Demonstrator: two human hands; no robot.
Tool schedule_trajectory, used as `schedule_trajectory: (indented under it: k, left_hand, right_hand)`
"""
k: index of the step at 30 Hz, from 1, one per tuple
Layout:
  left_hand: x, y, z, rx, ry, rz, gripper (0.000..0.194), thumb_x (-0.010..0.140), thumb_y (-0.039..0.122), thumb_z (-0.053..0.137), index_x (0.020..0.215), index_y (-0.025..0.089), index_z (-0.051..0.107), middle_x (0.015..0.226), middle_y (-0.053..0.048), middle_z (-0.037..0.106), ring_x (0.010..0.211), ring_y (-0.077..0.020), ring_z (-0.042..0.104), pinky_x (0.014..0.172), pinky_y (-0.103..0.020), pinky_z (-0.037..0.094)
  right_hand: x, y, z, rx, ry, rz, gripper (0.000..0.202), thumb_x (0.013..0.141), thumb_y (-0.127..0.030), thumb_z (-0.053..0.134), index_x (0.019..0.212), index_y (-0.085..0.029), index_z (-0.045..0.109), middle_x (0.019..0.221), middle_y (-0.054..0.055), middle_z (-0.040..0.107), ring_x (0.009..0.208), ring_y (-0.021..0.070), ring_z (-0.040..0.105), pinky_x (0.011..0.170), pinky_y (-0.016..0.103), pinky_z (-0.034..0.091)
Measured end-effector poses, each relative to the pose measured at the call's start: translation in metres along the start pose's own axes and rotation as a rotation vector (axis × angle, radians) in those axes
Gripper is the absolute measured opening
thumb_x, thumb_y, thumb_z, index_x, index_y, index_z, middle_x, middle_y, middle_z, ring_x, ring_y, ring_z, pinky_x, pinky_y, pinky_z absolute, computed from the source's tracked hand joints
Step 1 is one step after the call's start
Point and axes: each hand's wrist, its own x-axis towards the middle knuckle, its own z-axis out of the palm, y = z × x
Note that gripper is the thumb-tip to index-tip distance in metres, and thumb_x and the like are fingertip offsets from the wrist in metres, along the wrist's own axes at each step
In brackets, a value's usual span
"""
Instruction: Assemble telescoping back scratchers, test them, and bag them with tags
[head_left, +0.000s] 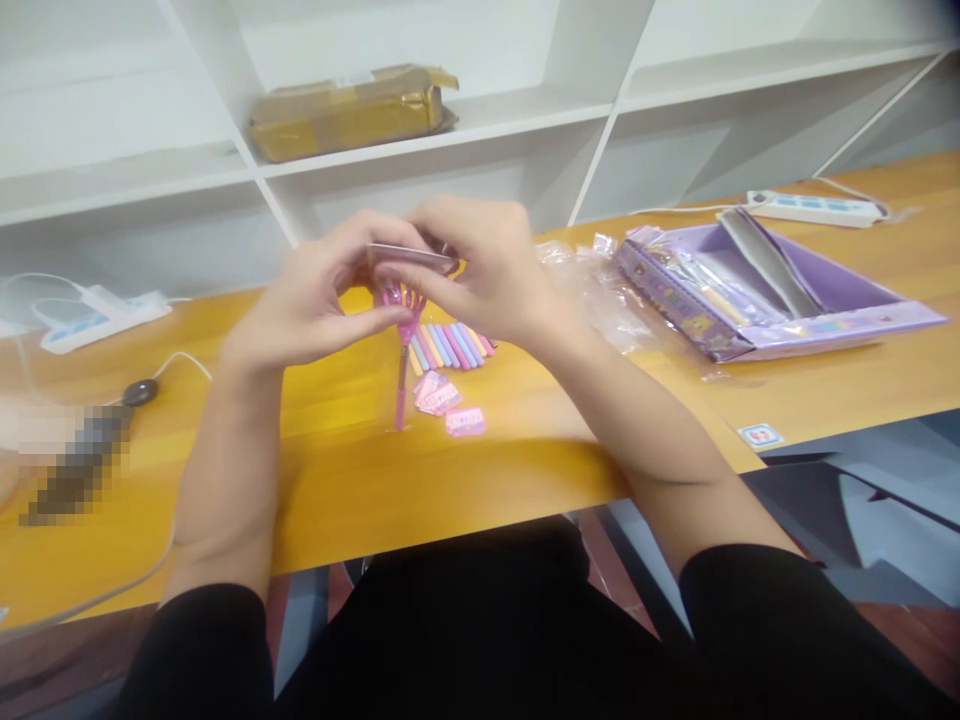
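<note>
A thin flat piece (411,256), seen nearly edge-on, is held between my two hands above the table. My left hand (330,290) curls around its left end, thumb stretched out below. On the other end, my right hand (480,265) has its fingers closed, with the thumb along the near edge. Just below is a pink pen with a hand-shaped top (402,385), its upper part partly behind my left thumb. Beside it lies a row of pastel sticks (454,346). Small pink cards (436,394) sit in a loose pile, and a single pink card (466,422) lies nearer me.
A purple open box (847,332) with packed stationery stands at the right, beside crumpled clear plastic (592,290). Power strips lie at the right back (814,207) and left (105,320). A taped parcel (352,115) rests on the white shelf. A cable crosses the left side.
</note>
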Motion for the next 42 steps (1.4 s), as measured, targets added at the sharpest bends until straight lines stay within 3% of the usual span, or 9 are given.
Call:
schedule_trajectory:
  k: [7,15,24,28,31,35,39,42]
  left_hand:
    - [0.001,-0.003,0.001,-0.049,-0.015,0.029,0.050,0.105,0.024,0.089,0.151,0.026,0.068,0.143,-0.010,0.078,0.114,-0.0211,0.084,0.097,-0.037,0.073]
    - [0.002,-0.003,0.001,-0.017,-0.039,0.067,0.048,0.108,0.025,0.086,0.152,0.022,0.067,0.144,-0.011,0.077,0.130,-0.0270,0.081,0.108,-0.046,0.073]
    - [0.000,-0.004,-0.002,0.020,-0.046,0.046,0.049,0.109,0.029,0.086,0.153,0.020,0.067,0.142,-0.012,0.076,0.126,-0.0239,0.081,0.106,-0.040,0.073]
    - [0.000,0.000,-0.001,-0.016,-0.032,0.003,0.048,0.106,0.034,0.088,0.151,0.031,0.071,0.144,-0.009,0.078,0.128,-0.0269,0.082,0.106,-0.044,0.075]
    - [0.001,0.005,0.001,-0.047,0.070,-0.088,0.048,0.104,0.036,0.090,0.149,0.040,0.071,0.148,-0.006,0.078,0.138,-0.0310,0.080,0.108,-0.049,0.074]
    - [0.008,0.004,-0.001,0.003,0.278,0.042,0.059,0.104,0.044,0.091,0.157,0.044,0.064,0.161,-0.004,0.074,0.156,-0.0354,0.067,0.117,-0.055,0.067]
    - [0.016,-0.007,-0.007,0.083,0.433,0.195,0.057,0.106,0.047,0.090,0.155,0.036,0.063,0.159,0.001,0.074,0.156,-0.0299,0.064,0.127,-0.045,0.059]
    - [0.017,-0.015,-0.014,0.108,0.496,0.257,0.054,0.109,0.050,0.087,0.153,0.032,0.061,0.157,0.004,0.074,0.156,-0.0268,0.062,0.136,-0.045,0.052]
  right_hand:
    - [-0.002,0.018,-0.012,-0.001,-0.027,-0.172,0.039,0.123,-0.054,0.056,0.104,-0.022,0.069,0.096,0.005,0.069,0.093,0.0204,0.066,0.087,0.034,0.056]
    - [0.000,0.025,-0.027,0.025,-0.096,-0.312,0.041,0.125,-0.051,0.053,0.102,-0.021,0.069,0.094,0.004,0.070,0.089,0.0181,0.066,0.086,0.032,0.059]
    - [-0.002,0.019,-0.043,0.133,-0.143,-0.322,0.020,0.117,-0.028,0.061,0.112,-0.019,0.078,0.093,0.001,0.071,0.083,0.0130,0.060,0.075,0.025,0.052]
    - [-0.002,0.013,-0.050,0.153,-0.225,-0.228,0.018,0.111,-0.025,0.064,0.120,-0.021,0.080,0.103,0.003,0.078,0.090,0.0154,0.067,0.079,0.026,0.056]
    - [-0.001,0.016,-0.047,0.264,-0.261,-0.078,0.024,0.113,-0.031,0.066,0.131,-0.023,0.079,0.113,0.003,0.081,0.090,0.0163,0.071,0.077,0.027,0.057]
    - [0.003,0.034,-0.028,0.489,-0.409,0.095,0.045,0.114,-0.055,0.072,0.146,-0.023,0.072,0.123,0.005,0.083,0.084,0.0151,0.072,0.070,0.026,0.053]
    - [0.008,0.047,-0.012,0.559,-0.620,0.032,0.046,0.102,-0.058,0.087,0.125,-0.019,0.078,0.105,0.004,0.083,0.086,0.0155,0.068,0.074,0.026,0.050]
    - [0.010,0.045,-0.010,0.559,-0.640,0.007,0.034,0.102,-0.050,0.087,0.108,-0.018,0.077,0.085,-0.001,0.076,0.080,0.0140,0.064,0.075,0.027,0.046]
